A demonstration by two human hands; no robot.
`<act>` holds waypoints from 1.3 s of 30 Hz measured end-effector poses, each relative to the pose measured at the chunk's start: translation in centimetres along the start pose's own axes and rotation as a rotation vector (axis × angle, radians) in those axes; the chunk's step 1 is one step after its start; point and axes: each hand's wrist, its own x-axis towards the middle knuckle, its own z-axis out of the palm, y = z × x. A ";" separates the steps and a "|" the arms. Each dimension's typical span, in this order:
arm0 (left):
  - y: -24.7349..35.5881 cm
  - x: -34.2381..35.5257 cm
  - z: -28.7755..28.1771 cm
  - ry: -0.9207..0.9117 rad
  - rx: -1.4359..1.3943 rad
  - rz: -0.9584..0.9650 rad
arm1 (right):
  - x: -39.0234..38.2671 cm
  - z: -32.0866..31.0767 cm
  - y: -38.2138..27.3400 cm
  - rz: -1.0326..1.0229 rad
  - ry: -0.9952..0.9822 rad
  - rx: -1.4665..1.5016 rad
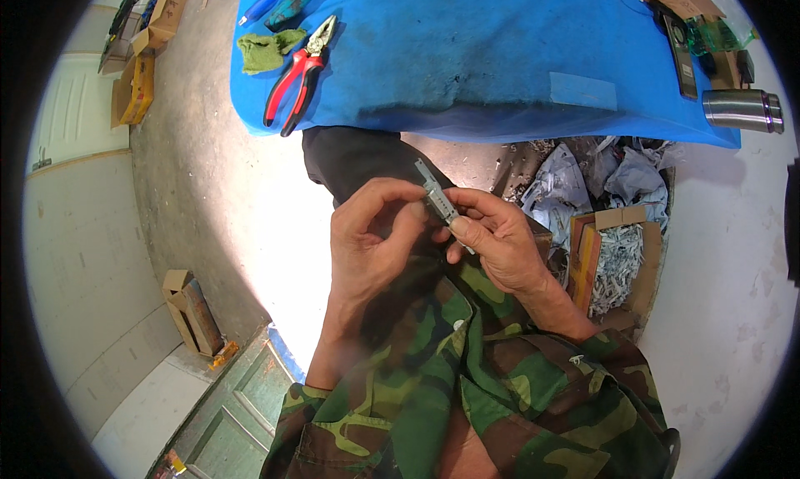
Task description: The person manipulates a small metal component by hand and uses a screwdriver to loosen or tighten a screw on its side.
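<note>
A slim grey part with small slots and holes (439, 202), metal or plastic I cannot tell, is held up at a slant above my lap. My right hand (498, 241) grips its lower end between thumb and fingers. At its left edge, my left hand (371, 237) is closed in a pinch, thumb and forefinger against the part. Whether anything small sits between those fingertips is hidden. Beyond my hands, red-and-black pliers (302, 77) lie on the blue-covered table (492, 54), jaws pointing away.
Beside the pliers lie a green cloth (268, 51) and a teal-handled tool (297, 4). A steel flask (742, 111) rests at the table's right edge. To my right, a cardboard box (615, 266) holds many small grey pieces, with plastic bags (557, 183) behind it.
</note>
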 end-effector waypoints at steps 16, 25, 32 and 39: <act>0.7 0.0 0.6 0.026 -0.244 -0.151 | 0.1 0.4 -0.1 -0.084 0.000 -0.117; 0.2 0.0 0.4 0.047 -0.219 -0.190 | 0.3 -0.4 0.5 -0.098 0.012 -0.127; 0.1 0.0 0.6 0.082 -0.228 -0.216 | 0.5 -0.6 0.8 -0.109 -0.001 -0.179; 0.4 0.1 1.0 0.129 -0.215 -0.233 | 0.4 0.0 0.9 -0.095 0.037 -0.153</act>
